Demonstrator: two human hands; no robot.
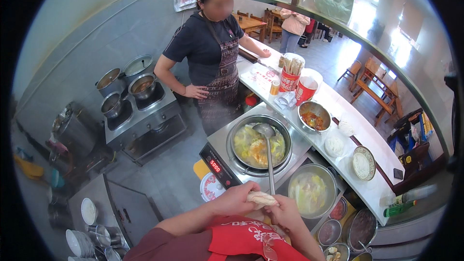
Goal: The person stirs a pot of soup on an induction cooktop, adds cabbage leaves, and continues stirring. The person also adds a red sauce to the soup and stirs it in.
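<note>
Between my two hands is a pale, twisted piece of what looks like dough (261, 198). My left hand (239, 199) grips its left end, and my right hand (284, 208) pinches the right end. Just beyond them, a steel pot (289, 136) of steaming soup with greens sits on an induction cooker (222, 174) with a lit display. A metal ladle (270, 156) rests in it, its bowl on the soup and its handle pointing back at my hands. To the right stands a second pot (335, 183) holding pale broth and leafy cabbage.
A co-worker (217, 50) stands past the cooker, one hand on the white counter (337, 116). Along it are a steel bowl of red sauce (302, 125), a patterned bowl (373, 163) and red tubs. Food basins (328, 232) sit lower right; stacked bowls (78, 244) lower left.
</note>
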